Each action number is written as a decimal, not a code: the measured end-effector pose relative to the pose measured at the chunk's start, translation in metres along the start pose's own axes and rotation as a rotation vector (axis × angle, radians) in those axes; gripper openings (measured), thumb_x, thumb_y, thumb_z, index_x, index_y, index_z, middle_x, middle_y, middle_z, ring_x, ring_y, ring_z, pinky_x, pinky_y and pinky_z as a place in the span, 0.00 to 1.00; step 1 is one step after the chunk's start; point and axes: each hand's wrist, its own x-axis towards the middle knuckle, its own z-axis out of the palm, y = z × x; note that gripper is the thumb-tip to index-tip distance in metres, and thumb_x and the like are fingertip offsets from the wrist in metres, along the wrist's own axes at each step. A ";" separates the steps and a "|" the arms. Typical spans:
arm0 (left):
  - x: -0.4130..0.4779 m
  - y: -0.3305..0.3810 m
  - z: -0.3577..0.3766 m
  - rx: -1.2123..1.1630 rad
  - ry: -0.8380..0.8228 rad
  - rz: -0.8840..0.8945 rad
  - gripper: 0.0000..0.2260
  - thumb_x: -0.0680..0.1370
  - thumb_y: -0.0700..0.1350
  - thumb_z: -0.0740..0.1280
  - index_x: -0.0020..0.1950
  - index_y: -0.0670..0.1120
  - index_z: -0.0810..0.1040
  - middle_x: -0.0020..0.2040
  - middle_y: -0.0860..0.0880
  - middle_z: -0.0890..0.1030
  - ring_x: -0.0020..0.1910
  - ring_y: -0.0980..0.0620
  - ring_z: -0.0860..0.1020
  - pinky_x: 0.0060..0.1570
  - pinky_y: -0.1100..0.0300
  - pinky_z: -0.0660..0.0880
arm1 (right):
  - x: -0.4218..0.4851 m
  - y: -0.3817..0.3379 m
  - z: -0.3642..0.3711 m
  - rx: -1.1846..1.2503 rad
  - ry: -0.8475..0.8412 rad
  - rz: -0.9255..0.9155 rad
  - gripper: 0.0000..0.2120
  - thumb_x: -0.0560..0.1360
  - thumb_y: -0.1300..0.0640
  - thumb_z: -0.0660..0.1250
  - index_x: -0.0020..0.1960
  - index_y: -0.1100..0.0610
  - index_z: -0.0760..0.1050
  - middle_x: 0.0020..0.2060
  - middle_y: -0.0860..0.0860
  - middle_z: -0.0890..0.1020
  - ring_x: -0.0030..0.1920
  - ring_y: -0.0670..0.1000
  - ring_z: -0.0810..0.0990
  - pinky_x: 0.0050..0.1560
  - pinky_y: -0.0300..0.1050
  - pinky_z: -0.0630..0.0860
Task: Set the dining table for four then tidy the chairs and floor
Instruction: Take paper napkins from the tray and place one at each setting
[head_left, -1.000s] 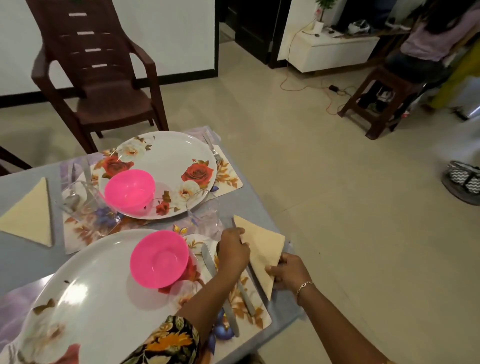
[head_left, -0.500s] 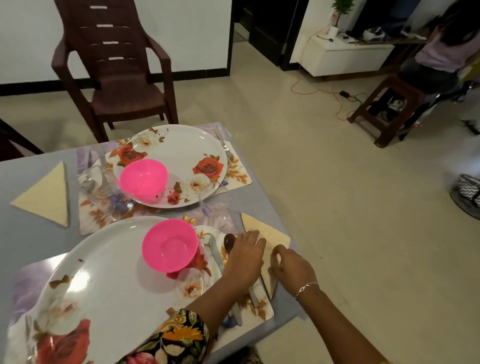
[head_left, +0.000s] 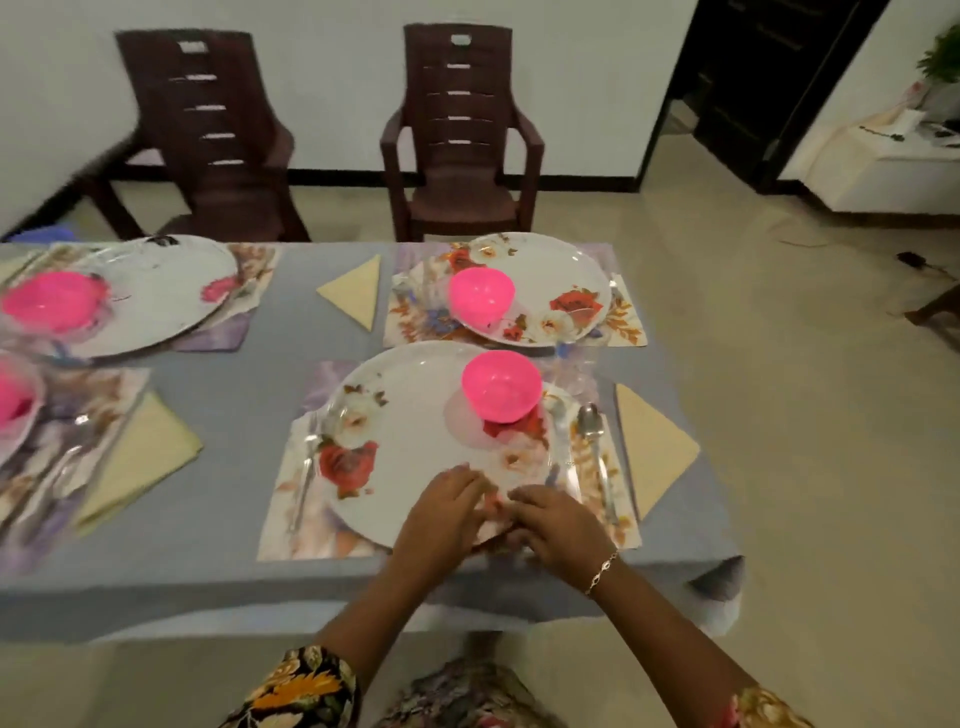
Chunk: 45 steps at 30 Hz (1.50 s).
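The left hand (head_left: 441, 514) and right hand (head_left: 563, 525) rest on the plate (head_left: 405, 431) rim; fingers (head_left: 465, 480) flat, relaxed, gripping nothing.

White cabinet (head_left: 883, 171) beside dark doorway (head_left: 753, 78)

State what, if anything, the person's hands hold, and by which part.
The left hand and right hand both lie on the floral plate at its near rim; whether either grips it cannot be told.
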 end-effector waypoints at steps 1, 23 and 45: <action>-0.016 -0.009 -0.001 0.047 -0.034 -0.030 0.20 0.71 0.55 0.60 0.48 0.43 0.84 0.48 0.46 0.84 0.48 0.47 0.83 0.47 0.57 0.79 | -0.002 -0.006 0.005 0.002 -0.031 -0.060 0.14 0.68 0.49 0.62 0.47 0.53 0.82 0.45 0.48 0.83 0.42 0.47 0.81 0.39 0.36 0.76; -0.052 -0.050 0.007 0.238 0.071 -0.035 0.23 0.54 0.57 0.81 0.46 0.54 0.84 0.49 0.54 0.84 0.47 0.55 0.83 0.44 0.57 0.80 | 0.021 -0.023 0.021 -0.162 -0.045 -0.104 0.19 0.45 0.47 0.82 0.34 0.46 0.81 0.36 0.39 0.84 0.28 0.42 0.81 0.26 0.33 0.74; -0.101 -0.028 0.029 0.269 0.258 -0.174 0.25 0.56 0.46 0.82 0.51 0.41 0.83 0.49 0.43 0.84 0.47 0.45 0.83 0.48 0.52 0.79 | -0.047 -0.015 0.043 -0.222 -0.006 0.087 0.35 0.54 0.50 0.81 0.57 0.62 0.77 0.54 0.59 0.81 0.53 0.58 0.81 0.51 0.50 0.79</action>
